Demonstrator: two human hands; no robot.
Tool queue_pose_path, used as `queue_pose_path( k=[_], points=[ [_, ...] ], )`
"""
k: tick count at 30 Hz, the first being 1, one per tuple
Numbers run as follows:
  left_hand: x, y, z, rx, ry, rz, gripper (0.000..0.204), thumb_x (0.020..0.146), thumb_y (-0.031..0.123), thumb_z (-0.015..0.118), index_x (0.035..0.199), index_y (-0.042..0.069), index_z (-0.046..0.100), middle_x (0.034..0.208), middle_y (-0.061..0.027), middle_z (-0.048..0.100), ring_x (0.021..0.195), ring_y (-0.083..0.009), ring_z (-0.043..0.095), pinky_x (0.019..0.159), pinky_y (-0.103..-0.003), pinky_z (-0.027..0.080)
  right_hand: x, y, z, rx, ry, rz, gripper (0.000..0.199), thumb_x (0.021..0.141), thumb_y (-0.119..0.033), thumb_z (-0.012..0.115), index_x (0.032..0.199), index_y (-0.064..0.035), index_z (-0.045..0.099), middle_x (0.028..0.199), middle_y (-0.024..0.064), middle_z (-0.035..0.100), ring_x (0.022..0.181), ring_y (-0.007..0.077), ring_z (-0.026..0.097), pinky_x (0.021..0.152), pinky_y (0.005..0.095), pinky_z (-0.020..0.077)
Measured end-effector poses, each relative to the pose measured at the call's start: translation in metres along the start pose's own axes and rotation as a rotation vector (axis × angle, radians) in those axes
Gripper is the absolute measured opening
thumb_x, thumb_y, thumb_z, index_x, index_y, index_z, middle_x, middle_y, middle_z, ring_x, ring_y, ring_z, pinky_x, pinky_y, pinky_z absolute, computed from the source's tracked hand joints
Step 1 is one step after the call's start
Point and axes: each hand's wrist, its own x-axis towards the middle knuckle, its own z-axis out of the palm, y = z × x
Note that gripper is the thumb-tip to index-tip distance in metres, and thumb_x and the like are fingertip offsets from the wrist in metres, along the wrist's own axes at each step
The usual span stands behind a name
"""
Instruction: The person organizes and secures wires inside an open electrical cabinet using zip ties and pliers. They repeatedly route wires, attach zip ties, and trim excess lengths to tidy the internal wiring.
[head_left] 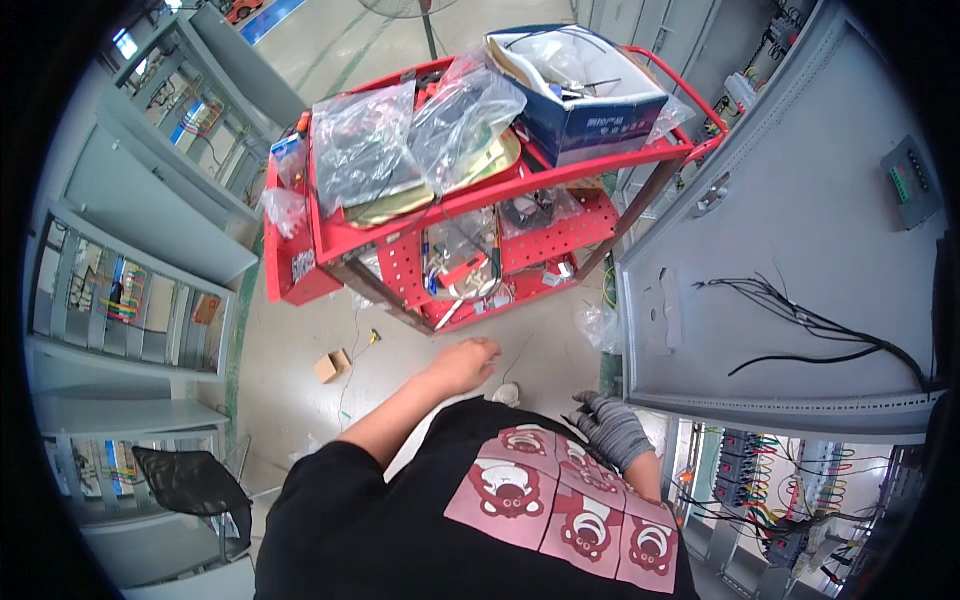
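My bare left hand point(465, 366) hovers over the floor in front of the red tool cart point(470, 208), its fingers curled in. No object shows in it. Lower and to the right, my right hand point(612, 428) wears a grey knit glove. Its fingers are loosely bent and a little apart, with nothing seen between them. That hand is beside my black shirt, near the lower corner of an open grey cabinet door point(760, 230). Plastic-wrapped dark packets point(368, 150) and a dark blue cardboard box point(590, 120) lie on the cart's top.
A bundle of black wires point(830, 330) hangs from the door. Below it sits wired switchgear point(740, 470). Grey cabinets with open doors point(150, 195) line the left, with a black mesh chair point(190, 480) before them. A small cardboard box point(330, 367) is on the floor.
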Motion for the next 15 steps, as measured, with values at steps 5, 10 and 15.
queue_pose_path(
  k=[5,10,15],
  points=[
    [0.027,0.073,-0.102,-0.254,0.343,0.305,0.021,0.083,0.008,0.059,0.104,0.004,0.059,0.101,-0.0138,0.061,0.100,-0.0292,0.058,0.086,-0.038,0.046,0.020,0.004,-0.012,-0.077,-0.007,0.025,0.036,0.085,-0.028,0.061,0.113,-0.0050,0.058,0.092,0.0188,0.067,0.085,0.0339,0.065,0.076,0.0409,0.0501],
    [0.068,0.069,-0.207,0.175,0.879,0.297,0.021,0.077,0.004,0.061,0.097,0.007,0.063,0.125,-0.0194,0.047,0.119,-0.0372,0.042,0.097,-0.045,0.036,0.033,0.006,-0.020,-0.065,0.057,0.019,0.035,0.085,-0.026,0.062,0.113,-0.0061,0.058,0.090,0.0169,0.068,0.084,0.0336,0.065,0.075,0.0409,0.0508],
    [0.109,0.024,-0.213,0.380,0.762,0.022,0.043,0.080,0.014,0.064,0.121,0.009,0.056,0.141,-0.0196,0.035,0.129,-0.0370,0.034,0.105,-0.045,0.031,0.026,0.011,-0.015,-0.055,0.016,0.071,0.035,0.085,-0.027,0.062,0.115,-0.0079,0.058,0.093,0.0176,0.067,0.084,0.0326,0.065,0.076,0.0396,0.0507]
  ],
)
